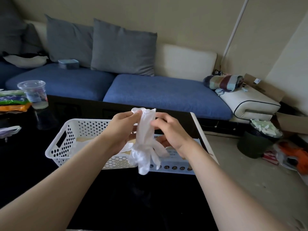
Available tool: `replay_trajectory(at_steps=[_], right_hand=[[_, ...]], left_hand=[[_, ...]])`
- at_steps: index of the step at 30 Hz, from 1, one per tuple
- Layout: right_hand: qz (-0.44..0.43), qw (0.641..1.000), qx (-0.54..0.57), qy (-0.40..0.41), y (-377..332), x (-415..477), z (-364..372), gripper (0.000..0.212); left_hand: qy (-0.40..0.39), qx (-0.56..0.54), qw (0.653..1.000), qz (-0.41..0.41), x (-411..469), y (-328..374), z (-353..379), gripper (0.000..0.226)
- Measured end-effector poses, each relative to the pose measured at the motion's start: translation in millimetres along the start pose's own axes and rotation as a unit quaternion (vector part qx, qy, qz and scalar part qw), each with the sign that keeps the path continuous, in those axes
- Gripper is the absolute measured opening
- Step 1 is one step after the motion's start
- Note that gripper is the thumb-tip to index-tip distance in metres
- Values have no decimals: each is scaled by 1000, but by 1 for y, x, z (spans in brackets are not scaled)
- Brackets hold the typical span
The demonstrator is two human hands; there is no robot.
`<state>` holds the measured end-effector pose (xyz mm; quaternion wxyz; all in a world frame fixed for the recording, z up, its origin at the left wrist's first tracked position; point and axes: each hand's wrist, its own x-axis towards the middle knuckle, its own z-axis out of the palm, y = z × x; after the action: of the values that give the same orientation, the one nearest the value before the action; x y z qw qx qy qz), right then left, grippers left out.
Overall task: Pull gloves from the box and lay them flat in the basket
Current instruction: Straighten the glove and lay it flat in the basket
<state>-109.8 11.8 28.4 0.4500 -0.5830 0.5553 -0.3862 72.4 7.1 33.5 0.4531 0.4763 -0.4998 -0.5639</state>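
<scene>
1. Forearms are reaching in from both lower corners. The left hand point(121, 130) and right hand point(170, 132) are meeting at centre frame, each pinching the cuff end of the glove point(145, 139) with fingers curled onto the thin film.
2. Spreading across the lower left and middle, the black table point(116, 197) is giving open room towards the camera and to the left. Its pale edge is running down the right of centre, with floor beyond, so room is tightening there.
3. Sitting left of centre, the white basket point(66, 144) is lying open-topped below the hands, with something pale already resting on its floor.
4. At the basket's right end the box point(175, 165) is sitting mostly hidden behind the right hand; whether it is touching the basket I cannot tell.
5. The glove is hanging cuff-up and crumpled, its fingers dangling in front of the basket's near rim and the box front. Judging from this, those clinging fingers are risking a bunched landing, or snagging on the rim while going down.
6. The plastic cup point(33, 94) is standing at the left edge, well apart; only a wide leftward sweep would be endangering it.
</scene>
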Motion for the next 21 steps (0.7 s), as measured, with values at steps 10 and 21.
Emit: replay_trajectory(at_steps=[10, 21], right_hand=[[-98, 993, 18, 67, -8, 3, 10, 8], [-154, 984, -89, 7, -10, 1, 12, 29]], left_hand=[[109, -72, 991, -16, 0, 9, -6, 29], [46, 107, 990, 76, -2, 5, -20, 28]])
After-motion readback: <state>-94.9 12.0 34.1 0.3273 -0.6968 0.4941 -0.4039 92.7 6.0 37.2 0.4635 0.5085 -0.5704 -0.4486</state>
